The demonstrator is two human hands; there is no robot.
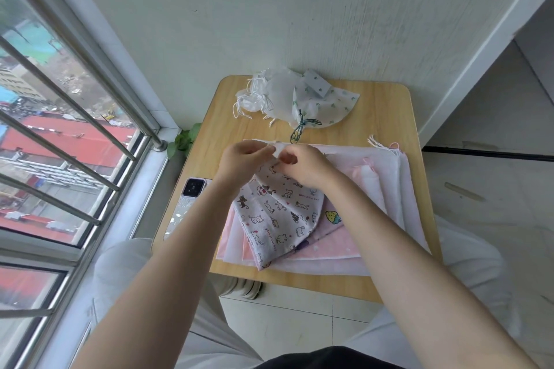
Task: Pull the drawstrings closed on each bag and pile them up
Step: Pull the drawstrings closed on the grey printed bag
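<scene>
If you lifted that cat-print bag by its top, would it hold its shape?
Probably not. The cat-print bag fans out limp below where the left hand and right hand pinch its top, so it looks floppy. It is thin cloth, likely light.

Bare table (386,117) right of closed bags (287,99)

It looked like a home, a narrow nook high up in a flat. A small wooden table (380,117) stood against a plain white wall (269,9), beside a barred window (60,129) that overlooked red rooftops far below. The floor was pale tile (299,314), and a phone (187,207) lay on the table's edge.
</scene>
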